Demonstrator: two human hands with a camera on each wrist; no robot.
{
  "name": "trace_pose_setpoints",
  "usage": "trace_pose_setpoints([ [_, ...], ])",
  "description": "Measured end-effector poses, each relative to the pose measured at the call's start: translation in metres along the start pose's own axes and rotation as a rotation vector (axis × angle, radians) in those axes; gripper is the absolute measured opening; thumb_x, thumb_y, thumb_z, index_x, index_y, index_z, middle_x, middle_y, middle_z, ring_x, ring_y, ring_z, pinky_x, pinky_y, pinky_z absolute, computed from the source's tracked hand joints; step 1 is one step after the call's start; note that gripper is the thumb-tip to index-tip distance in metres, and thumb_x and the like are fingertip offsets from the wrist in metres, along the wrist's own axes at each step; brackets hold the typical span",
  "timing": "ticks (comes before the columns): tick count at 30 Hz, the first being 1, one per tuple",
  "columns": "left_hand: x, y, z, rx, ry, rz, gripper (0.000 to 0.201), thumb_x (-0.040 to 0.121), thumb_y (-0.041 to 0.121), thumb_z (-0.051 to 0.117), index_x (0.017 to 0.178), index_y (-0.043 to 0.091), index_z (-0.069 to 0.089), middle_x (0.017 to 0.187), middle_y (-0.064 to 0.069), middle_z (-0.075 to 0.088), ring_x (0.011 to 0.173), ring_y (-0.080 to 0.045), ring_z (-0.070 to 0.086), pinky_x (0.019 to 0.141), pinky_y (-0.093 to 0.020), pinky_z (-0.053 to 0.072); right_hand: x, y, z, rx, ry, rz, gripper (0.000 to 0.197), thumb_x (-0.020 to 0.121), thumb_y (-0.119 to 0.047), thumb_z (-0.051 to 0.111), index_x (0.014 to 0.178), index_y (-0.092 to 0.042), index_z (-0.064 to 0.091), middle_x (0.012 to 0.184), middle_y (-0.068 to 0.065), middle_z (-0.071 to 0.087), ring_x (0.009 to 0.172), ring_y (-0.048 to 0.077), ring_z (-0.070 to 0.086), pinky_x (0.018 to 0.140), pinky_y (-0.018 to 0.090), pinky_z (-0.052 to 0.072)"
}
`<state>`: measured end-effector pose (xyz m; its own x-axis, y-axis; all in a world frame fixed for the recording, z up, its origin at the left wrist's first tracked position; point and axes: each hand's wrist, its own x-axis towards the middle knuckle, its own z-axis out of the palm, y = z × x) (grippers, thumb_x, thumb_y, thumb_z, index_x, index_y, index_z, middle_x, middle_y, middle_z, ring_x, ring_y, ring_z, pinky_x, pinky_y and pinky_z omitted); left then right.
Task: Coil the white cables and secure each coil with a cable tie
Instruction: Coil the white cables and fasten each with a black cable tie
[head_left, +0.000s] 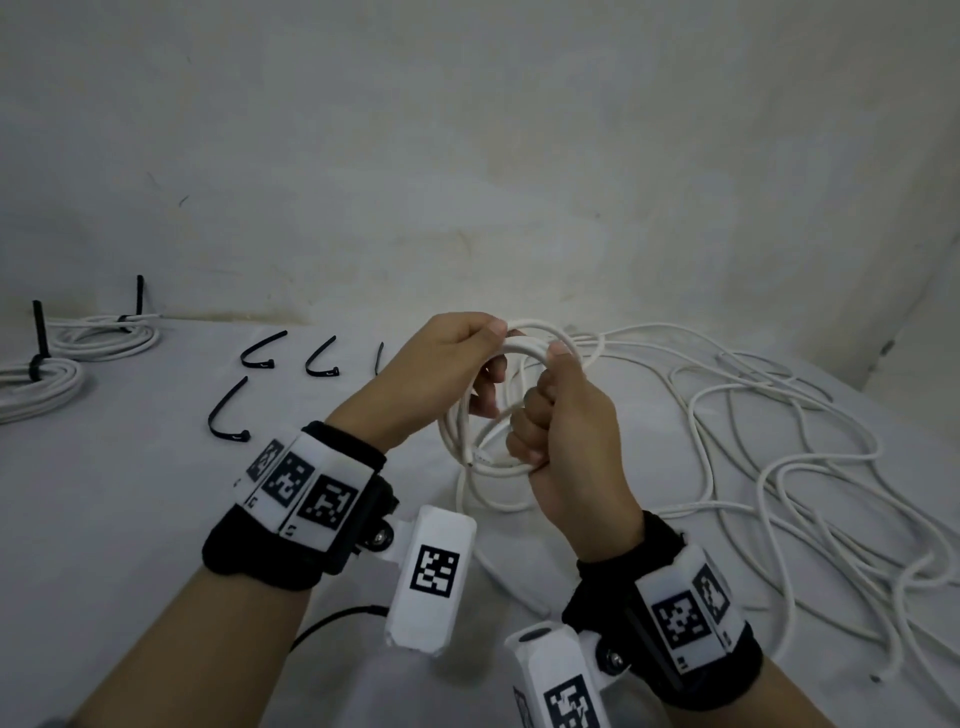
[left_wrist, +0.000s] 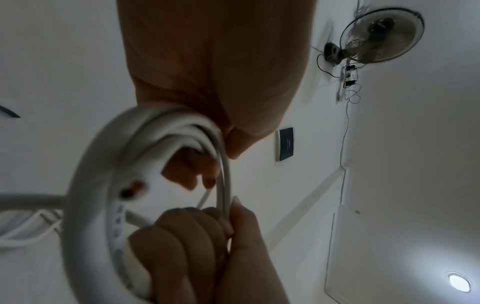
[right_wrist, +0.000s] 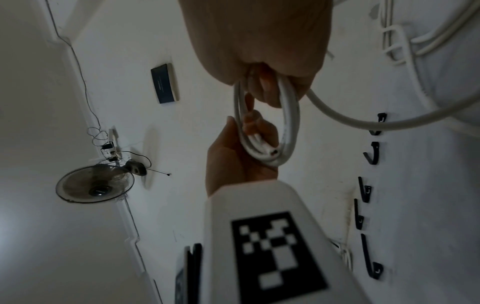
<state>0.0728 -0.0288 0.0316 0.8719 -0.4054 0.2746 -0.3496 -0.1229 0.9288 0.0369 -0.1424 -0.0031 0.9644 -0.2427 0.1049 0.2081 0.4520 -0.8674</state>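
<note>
I hold a partly wound coil of white cable (head_left: 460, 431) upright above the table, between both hands. My left hand (head_left: 491, 340) grips the top of the loops, thumb over them. My right hand (head_left: 540, 400) is closed in a fist around the coil's near right side. In the left wrist view the coil (left_wrist: 103, 185) runs from my left hand (left_wrist: 221, 133) down into my right hand (left_wrist: 194, 246); a cut cable end shows inside the loop. The right wrist view shows the coil (right_wrist: 288, 123) hanging from my right hand (right_wrist: 272, 86). The rest of this cable (head_left: 701, 506) lies loose at the right.
Several black cable ties (head_left: 262, 351) lie on the grey table (head_left: 130, 519) left of my hands. Two tied white coils (head_left: 104, 332) rest at the far left by the wall. Tangled loops of loose cable cover the table's right side.
</note>
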Motion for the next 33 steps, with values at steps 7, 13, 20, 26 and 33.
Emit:
trace_pose_setpoints([
  [7,0.000,-0.005,-0.003,-0.008,0.019,0.005,0.034,0.099,0.027,0.044,0.093,-0.002,0.061,0.046,0.009,0.028,0.041,-0.007,0.022,0.039,-0.018,0.021,-0.002,0.004,0.000,-0.332,-0.013,-0.190,0.043,0.099,-0.032,0.046,0.062,-0.011,0.046,0.042,-0.005,0.036,0.037,0.011,0.038,0.042,0.024,0.037],
  [13,0.000,-0.003,-0.004,0.032,0.055,0.049,0.030,0.099,0.027,0.045,0.079,0.011,0.062,0.052,0.001,0.025,0.043,-0.011,0.019,0.039,-0.018,0.020,0.015,-0.010,-0.026,-0.784,0.181,-0.728,0.016,0.088,-0.033,0.066,0.086,-0.018,0.062,0.082,-0.004,0.056,0.069,0.004,0.050,0.064,0.009,0.038],
  [20,-0.002,-0.002,-0.003,0.034,0.016,0.045,0.031,0.099,0.025,0.044,0.078,0.011,0.060,0.054,-0.001,0.023,0.046,-0.013,0.016,0.040,-0.018,0.019,0.037,-0.009,-0.051,-0.659,0.197,-0.430,0.021,0.084,-0.014,0.071,0.101,-0.018,0.061,0.100,0.005,0.061,0.081,0.014,0.063,0.071,0.016,0.052],
  [26,-0.001,-0.003,-0.010,-0.014,0.068,0.079,0.033,0.100,0.023,0.042,0.073,0.014,0.059,0.053,0.000,0.025,0.043,-0.010,0.018,0.039,-0.016,0.020,0.051,-0.016,-0.068,-0.605,0.172,-0.362,0.028,0.075,0.007,0.064,0.084,-0.018,0.070,0.082,0.007,0.068,0.077,0.018,0.063,0.081,0.042,0.054],
  [33,0.002,-0.006,-0.018,-0.095,0.184,0.133,0.033,0.101,0.023,0.040,0.074,0.014,0.057,0.046,0.011,0.029,0.038,-0.003,0.022,0.037,-0.012,0.023,0.069,-0.036,-0.126,-0.933,0.423,-0.399,0.025,0.075,0.007,0.065,0.081,-0.017,0.068,0.084,0.010,0.070,0.068,0.013,0.059,0.075,0.029,0.048],
])
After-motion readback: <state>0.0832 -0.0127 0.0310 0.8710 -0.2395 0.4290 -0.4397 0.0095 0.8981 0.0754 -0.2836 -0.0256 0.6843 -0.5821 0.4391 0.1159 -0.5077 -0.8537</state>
